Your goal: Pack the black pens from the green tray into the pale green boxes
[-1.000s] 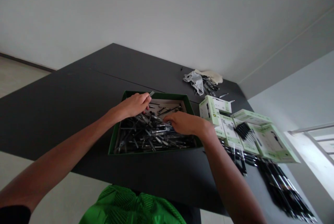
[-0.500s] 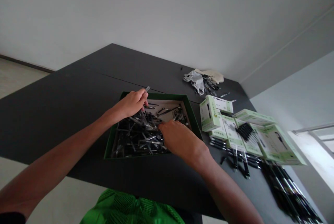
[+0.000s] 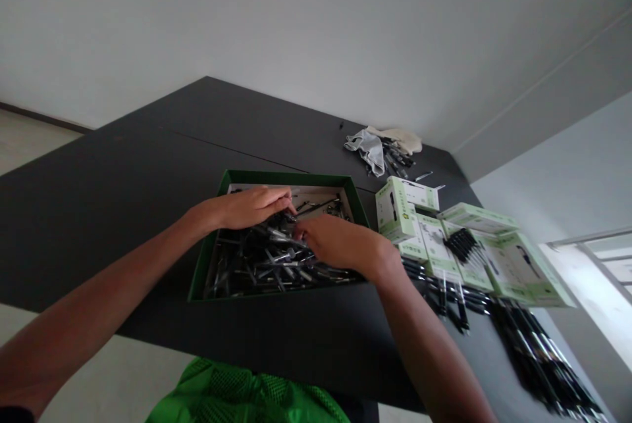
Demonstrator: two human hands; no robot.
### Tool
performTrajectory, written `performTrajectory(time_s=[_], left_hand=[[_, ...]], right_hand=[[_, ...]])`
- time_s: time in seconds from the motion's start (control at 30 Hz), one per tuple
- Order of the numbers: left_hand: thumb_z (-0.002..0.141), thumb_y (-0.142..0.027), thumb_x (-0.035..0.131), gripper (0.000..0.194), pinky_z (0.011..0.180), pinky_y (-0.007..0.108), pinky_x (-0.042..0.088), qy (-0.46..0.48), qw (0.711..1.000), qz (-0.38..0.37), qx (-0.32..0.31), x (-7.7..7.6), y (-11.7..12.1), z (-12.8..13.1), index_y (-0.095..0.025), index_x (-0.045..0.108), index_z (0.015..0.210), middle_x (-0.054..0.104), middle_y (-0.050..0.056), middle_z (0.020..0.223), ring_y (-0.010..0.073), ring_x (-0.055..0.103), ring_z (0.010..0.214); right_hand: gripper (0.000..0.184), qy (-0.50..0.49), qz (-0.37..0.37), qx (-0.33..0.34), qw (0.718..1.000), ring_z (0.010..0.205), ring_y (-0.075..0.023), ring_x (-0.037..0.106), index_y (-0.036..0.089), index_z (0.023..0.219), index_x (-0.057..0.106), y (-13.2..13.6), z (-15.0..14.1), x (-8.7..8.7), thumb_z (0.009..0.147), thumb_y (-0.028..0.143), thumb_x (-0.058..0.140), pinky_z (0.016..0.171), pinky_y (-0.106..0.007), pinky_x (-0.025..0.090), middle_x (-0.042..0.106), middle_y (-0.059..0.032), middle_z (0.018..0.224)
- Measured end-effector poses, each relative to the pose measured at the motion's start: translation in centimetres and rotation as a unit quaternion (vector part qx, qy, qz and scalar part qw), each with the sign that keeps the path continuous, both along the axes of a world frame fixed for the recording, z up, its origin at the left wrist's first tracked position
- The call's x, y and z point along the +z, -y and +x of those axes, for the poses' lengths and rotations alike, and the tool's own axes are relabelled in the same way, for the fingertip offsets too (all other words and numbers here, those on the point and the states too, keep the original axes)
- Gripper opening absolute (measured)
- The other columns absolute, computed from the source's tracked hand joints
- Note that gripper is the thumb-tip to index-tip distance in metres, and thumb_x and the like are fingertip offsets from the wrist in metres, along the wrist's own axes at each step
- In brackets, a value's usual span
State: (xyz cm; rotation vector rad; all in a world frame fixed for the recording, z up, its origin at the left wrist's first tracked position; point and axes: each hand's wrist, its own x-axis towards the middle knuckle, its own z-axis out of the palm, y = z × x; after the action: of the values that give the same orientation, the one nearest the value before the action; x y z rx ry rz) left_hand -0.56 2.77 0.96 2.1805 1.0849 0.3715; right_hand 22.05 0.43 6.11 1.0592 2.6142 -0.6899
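Note:
A green box (image 3: 200,272) full of several black and silver pen parts (image 3: 257,262) sits on the dark table (image 3: 148,160) in front of me. My left hand (image 3: 251,206) hovers over the back of the box with its fingers pinched together on a small pen part. My right hand (image 3: 336,242) is over the middle of the box, fingers curled down among the parts; what they hold is hidden. The fingertips of both hands nearly meet.
Pale green cartons (image 3: 434,232) lie to the right of the box, one open with black pens (image 3: 461,245) in it. More black pens (image 3: 543,357) are spread along the table's right edge. A grey cloth (image 3: 368,147) lies at the far corner. Green mesh fabric (image 3: 247,393) is below the table edge.
My left hand came down from the box's back rim into the box. My right hand moved back up toward it, so the two hands now meet over the parts.

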Motion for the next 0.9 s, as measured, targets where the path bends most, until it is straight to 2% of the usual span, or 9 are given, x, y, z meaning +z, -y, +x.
performTrajectory(time_s=[0.07, 0.1, 0.2, 0.27, 0.4, 0.53, 0.63, 0.9], left_hand=[[0.109, -0.054, 0.039, 0.045, 0.091, 0.032, 0.050, -0.005, 0.999, -0.020, -0.032, -0.2, 0.1, -0.1, -0.024, 0.072, 0.114, 0.079, 0.009, 0.111, 0.0251, 0.073, 0.102], [0.109, -0.055, 0.040, 0.045, 0.088, 0.032, 0.051, -0.008, 0.999, -0.027, -0.039, -0.4, 0.0, -0.2, -0.024, 0.072, 0.114, 0.079, 0.009, 0.105, 0.0251, 0.073, 0.097], [0.109, -0.056, 0.039, 0.045, 0.082, 0.033, 0.050, -0.020, 0.999, -0.027, -0.030, -0.9, -0.1, -0.4, -0.024, 0.071, 0.114, 0.077, 0.007, 0.094, 0.0248, 0.072, 0.087], [0.108, -0.055, 0.040, 0.044, 0.080, 0.033, 0.049, -0.023, 0.999, -0.016, -0.016, -1.0, -0.2, -0.5, -0.023, 0.071, 0.111, 0.076, 0.007, 0.090, 0.0242, 0.070, 0.083], [0.109, -0.052, 0.040, 0.042, 0.082, 0.033, 0.048, -0.013, 1.000, 0.007, 0.002, -0.6, 0.0, -0.3, -0.022, 0.070, 0.107, 0.076, 0.008, 0.092, 0.0233, 0.069, 0.085], [0.111, -0.047, 0.032, 0.048, 0.088, 0.034, 0.047, 0.000, 0.999, 0.045, 0.022, 0.0, 0.2, -0.1, -0.020, 0.071, 0.114, 0.077, 0.010, 0.108, 0.0240, 0.071, 0.097], [0.111, -0.047, 0.030, 0.050, 0.092, 0.035, 0.048, 0.008, 0.997, 0.068, 0.043, -0.2, 0.0, -0.1, -0.018, 0.071, 0.115, 0.075, 0.011, 0.114, 0.0250, 0.070, 0.104], [0.109, -0.045, 0.032, 0.048, 0.093, 0.036, 0.049, 0.011, 0.994, 0.094, 0.063, -0.5, -0.4, -0.1, -0.016, 0.070, 0.109, 0.075, 0.012, 0.108, 0.0255, 0.069, 0.101]], right_hand=[[0.038, -0.077, 0.022, -0.004, 0.997, 0.119, -0.0211, 0.074, 0.016, 0.123, 0.078, -2.6, 0.9, -0.8, 0.101, 0.006, 0.048, 0.103, -0.029, 0.053, 0.080, -0.0099, 0.125], [0.037, -0.085, 0.056, -0.030, 0.994, 0.121, -0.0204, 0.073, 0.015, 0.125, 0.077, -3.8, 1.2, -1.2, 0.102, 0.007, 0.048, 0.105, -0.029, 0.052, 0.079, -0.0099, 0.127], [0.037, -0.009, 0.144, -0.100, 0.985, 0.126, -0.0216, 0.071, 0.014, 0.127, 0.076, -6.4, 1.4, -2.5, 0.103, 0.007, 0.048, 0.110, -0.030, 0.050, 0.078, -0.0124, 0.129], [0.036, 0.041, 0.159, -0.108, 0.981, 0.126, -0.0240, 0.071, 0.013, 0.122, 0.078, -7.1, 1.0, -3.2, 0.102, 0.006, 0.050, 0.109, -0.031, 0.050, 0.078, -0.0157, 0.126], [0.034, 0.081, 0.168, -0.111, 0.976, 0.124, -0.0269, 0.073, 0.011, 0.117, 0.080, -7.4, -0.3, -4.0, 0.102, 0.006, 0.050, 0.105, -0.030, 0.053, 0.077, -0.0211, 0.125], [0.037, 0.106, 0.179, -0.124, 0.970, 0.122, -0.0246, 0.074, 0.013, 0.122, 0.079, -7.7, -0.5, -4.2, 0.103, 0.007, 0.047, 0.101, -0.027, 0.054, 0.077, -0.0206, 0.126], [0.039, 0.119, 0.186, -0.135, 0.966, 0.122, -0.0251, 0.074, 0.014, 0.126, 0.078, -7.9, -0.4, -4.1, 0.104, 0.009, 0.046, 0.099, -0.027, 0.055, 0.077, -0.0203, 0.128], [0.038, 0.142, 0.220, -0.152, 0.953, 0.123, -0.0297, 0.074, 0.010, 0.125, 0.077, -7.3, -1.0, -4.3, 0.106, 0.014, 0.044, 0.101, -0.034, 0.056, 0.076, -0.0252, 0.125]])
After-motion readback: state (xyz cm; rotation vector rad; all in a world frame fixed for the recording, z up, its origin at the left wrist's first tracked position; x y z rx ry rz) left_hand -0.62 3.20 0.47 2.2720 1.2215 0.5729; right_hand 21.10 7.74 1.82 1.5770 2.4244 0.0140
